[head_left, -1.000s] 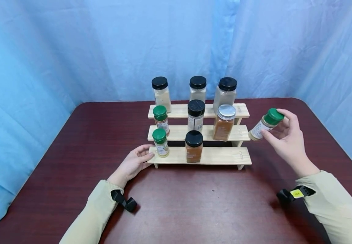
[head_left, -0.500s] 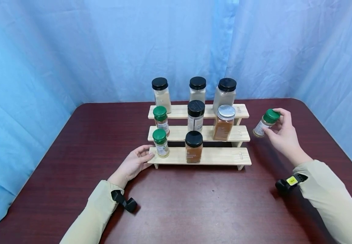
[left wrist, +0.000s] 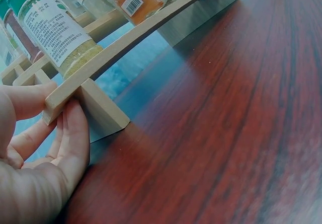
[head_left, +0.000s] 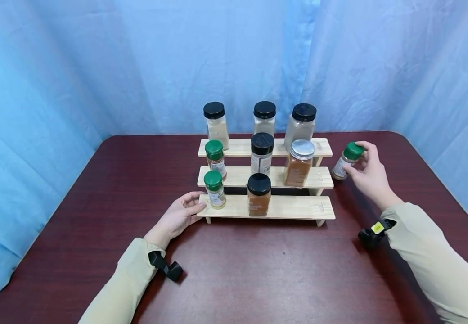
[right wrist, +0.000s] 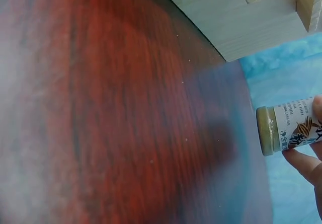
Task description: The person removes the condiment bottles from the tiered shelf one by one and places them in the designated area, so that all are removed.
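My left hand (head_left: 179,216) pinches the left end of the lowest tier of a three-tier wooden spice rack (head_left: 299,207); the left wrist view shows the thumb above the board and fingers beneath. Just right of the rack, my right hand (head_left: 371,173) holds a green-capped spice jar (head_left: 345,162), slightly tilted. In the right wrist view the jar's base (right wrist: 268,131) hangs free of the table. On the bottom tier stand a green-capped jar (head_left: 216,195) and a black-capped jar of orange-brown powder (head_left: 259,202).
The middle tier bears a green-capped jar (head_left: 217,163), a black-capped jar (head_left: 261,159) and a silver-lidded jar (head_left: 297,168). Three black-lidded jars, one at the left (head_left: 218,130), stand on the top tier. A dark red wooden table (head_left: 258,274) lies below, with blue curtains (head_left: 177,67) around it.
My right hand has shifted a little left with the spice jar, which now leans less. The left hand keeps its grip on the rack.
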A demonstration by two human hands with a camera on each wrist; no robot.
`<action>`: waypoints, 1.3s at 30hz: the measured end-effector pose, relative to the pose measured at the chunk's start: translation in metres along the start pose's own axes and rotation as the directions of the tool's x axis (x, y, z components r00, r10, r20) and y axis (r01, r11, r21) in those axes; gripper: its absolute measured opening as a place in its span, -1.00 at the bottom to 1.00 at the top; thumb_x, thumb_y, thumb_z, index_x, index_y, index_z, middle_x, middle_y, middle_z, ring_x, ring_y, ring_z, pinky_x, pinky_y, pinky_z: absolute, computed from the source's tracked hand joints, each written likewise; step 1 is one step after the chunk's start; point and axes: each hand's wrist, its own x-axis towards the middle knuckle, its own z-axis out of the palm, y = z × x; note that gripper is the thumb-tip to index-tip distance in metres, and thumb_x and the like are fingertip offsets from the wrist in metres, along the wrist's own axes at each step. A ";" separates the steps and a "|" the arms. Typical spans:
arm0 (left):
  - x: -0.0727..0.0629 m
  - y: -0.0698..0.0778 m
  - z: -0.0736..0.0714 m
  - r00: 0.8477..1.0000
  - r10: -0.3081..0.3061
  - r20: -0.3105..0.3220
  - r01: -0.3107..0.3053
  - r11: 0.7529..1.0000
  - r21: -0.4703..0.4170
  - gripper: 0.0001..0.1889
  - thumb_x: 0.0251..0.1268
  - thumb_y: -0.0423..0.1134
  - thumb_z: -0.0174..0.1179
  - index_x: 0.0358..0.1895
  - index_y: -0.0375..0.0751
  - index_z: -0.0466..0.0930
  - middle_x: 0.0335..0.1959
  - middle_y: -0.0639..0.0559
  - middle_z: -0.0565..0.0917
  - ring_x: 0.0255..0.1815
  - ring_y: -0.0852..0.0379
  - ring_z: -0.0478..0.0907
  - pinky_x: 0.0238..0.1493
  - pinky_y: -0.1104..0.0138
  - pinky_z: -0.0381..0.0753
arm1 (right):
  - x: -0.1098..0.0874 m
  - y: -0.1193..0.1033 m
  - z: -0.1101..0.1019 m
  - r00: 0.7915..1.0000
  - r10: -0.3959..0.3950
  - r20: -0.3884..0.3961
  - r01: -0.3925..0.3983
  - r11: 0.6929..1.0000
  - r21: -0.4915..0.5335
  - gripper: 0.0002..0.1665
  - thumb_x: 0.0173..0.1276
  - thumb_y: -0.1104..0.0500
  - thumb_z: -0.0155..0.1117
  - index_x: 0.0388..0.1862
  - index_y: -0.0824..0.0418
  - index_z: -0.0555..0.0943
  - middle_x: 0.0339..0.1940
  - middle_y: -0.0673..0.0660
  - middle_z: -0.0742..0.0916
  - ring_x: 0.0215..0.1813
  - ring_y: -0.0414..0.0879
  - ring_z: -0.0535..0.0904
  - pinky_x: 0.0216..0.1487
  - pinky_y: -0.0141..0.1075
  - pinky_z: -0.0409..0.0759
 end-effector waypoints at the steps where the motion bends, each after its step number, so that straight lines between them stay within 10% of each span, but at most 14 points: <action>1: 0.000 0.000 0.000 1.000 0.002 0.002 -0.002 1.000 0.001 -0.65 0.37 -0.49 -0.03 0.19 -0.32 0.25 -0.24 0.14 0.58 -0.24 0.29 0.58 -0.17 0.43 0.59 | 0.001 0.000 0.001 1.000 0.005 -0.002 -0.005 1.000 0.000 -0.18 0.29 0.43 0.17 0.40 0.20 -0.01 0.09 0.34 0.50 -0.10 -0.61 0.34 -0.19 -0.78 0.34; 14: -0.001 0.003 0.001 1.000 -0.001 -0.010 0.001 1.000 -0.007 -0.69 0.36 -0.50 -0.04 0.13 -0.25 0.30 -0.27 0.14 0.57 -0.26 0.31 0.57 -0.19 0.43 0.58 | 0.009 0.005 0.005 0.999 0.026 0.026 -0.025 0.998 -0.061 -0.20 0.27 0.46 0.16 0.38 0.24 0.01 0.08 0.44 0.51 0.12 0.33 0.50 -0.15 -0.71 0.41; 22: 0.001 0.002 0.002 1.000 0.004 -0.001 -0.004 1.000 0.020 -0.61 0.37 -0.48 -0.04 0.23 -0.37 0.22 -0.25 0.15 0.57 -0.25 0.30 0.57 -0.16 0.42 0.58 | 0.004 0.013 0.006 0.998 0.061 -0.015 -0.062 0.997 -0.051 -0.21 0.30 0.43 0.16 0.40 0.22 0.03 0.10 0.45 0.47 0.15 0.34 0.46 0.11 0.10 0.45; 39: 0.001 -0.003 -0.001 1.000 0.027 -0.003 -0.027 0.999 0.029 -0.60 0.36 -0.47 -0.02 0.23 -0.42 0.21 -0.25 0.15 0.57 -0.23 0.30 0.57 -0.13 0.39 0.57 | 0.008 0.017 0.002 0.999 -0.045 0.000 0.044 0.987 -0.155 -0.24 0.22 0.47 0.24 0.35 0.33 0.16 0.05 0.45 0.47 0.06 0.33 0.50 -0.06 -0.05 0.54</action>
